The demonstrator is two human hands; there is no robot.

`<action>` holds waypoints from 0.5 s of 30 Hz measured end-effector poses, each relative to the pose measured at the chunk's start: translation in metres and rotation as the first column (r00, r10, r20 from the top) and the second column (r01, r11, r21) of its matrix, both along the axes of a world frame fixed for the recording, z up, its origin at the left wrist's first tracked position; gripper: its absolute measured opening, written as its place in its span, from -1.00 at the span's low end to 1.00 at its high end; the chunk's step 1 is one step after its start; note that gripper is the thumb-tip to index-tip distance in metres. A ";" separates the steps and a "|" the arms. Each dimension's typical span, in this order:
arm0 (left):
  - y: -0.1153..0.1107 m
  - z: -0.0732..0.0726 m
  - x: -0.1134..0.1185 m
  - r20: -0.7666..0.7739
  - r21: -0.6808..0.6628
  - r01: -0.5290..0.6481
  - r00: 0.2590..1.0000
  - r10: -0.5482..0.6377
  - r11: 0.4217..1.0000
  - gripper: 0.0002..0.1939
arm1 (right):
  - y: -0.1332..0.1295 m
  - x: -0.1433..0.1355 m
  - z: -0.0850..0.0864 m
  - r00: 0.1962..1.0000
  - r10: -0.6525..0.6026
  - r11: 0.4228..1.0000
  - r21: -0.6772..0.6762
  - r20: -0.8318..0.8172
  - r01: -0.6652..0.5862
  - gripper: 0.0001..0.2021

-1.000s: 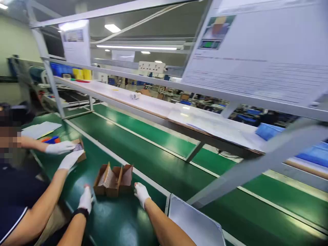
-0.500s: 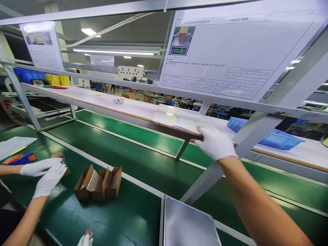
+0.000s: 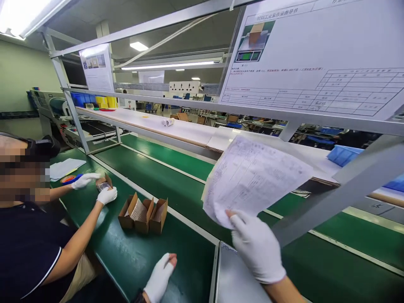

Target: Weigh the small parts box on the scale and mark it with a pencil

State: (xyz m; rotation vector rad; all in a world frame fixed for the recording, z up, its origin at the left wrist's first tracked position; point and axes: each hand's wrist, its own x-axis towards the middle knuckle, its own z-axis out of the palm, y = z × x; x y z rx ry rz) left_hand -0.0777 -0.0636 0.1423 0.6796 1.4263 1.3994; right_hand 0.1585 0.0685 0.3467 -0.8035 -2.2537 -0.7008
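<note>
My right hand [image 3: 257, 248], in a white glove, grips the lower corner of a thin stack of printed sheets [image 3: 252, 176] and holds it up over the green conveyor belt [image 3: 176, 189]. My left hand [image 3: 159, 277], also gloved, rests on the green bench surface with nothing in it, fingers loosely together. An open brown carton [image 3: 142, 210] with a silvery bag inside stands on the bench just beyond my left hand.
A co-worker at my left holds a small carton [image 3: 103, 184] with both gloved hands. A metal tray [image 3: 233, 282] lies under my right wrist. A white shelf [image 3: 176, 128] runs above the belt, with blue bins [image 3: 342, 155] at right. An instruction sheet [image 3: 315, 63] hangs overhead.
My right hand has pulled the sheets off the white shelf and brought them down toward me. My left hand has come further into view on the bench.
</note>
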 end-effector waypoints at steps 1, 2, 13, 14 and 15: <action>0.002 -0.003 0.016 0.038 0.046 0.064 0.997 -0.066 0.997 -0.36 | -0.002 -0.008 -0.022 1.000 0.013 0.998 -0.056 -0.010 -0.013 -0.72; 0.005 -0.003 0.028 0.080 0.099 0.100 0.991 -0.108 0.990 -0.24 | -0.005 -0.017 -0.046 1.000 0.020 0.993 -0.116 -0.024 -0.022 -0.71; 0.024 -0.093 0.037 0.486 -0.326 -0.283 0.768 0.416 0.902 -0.65 | -0.115 -0.070 -0.218 0.917 0.285 0.453 -0.883 0.278 0.126 -0.68; 0.018 -0.106 0.033 0.469 -0.370 -0.300 0.757 0.456 0.879 -0.67 | -0.117 -0.067 -0.219 0.918 0.295 0.424 -0.897 0.264 0.121 -0.68; 0.012 -0.117 0.029 0.449 -0.409 -0.319 0.746 0.492 0.855 -0.67 | -0.117 -0.063 -0.219 0.924 0.291 0.404 -0.908 0.246 0.114 -0.69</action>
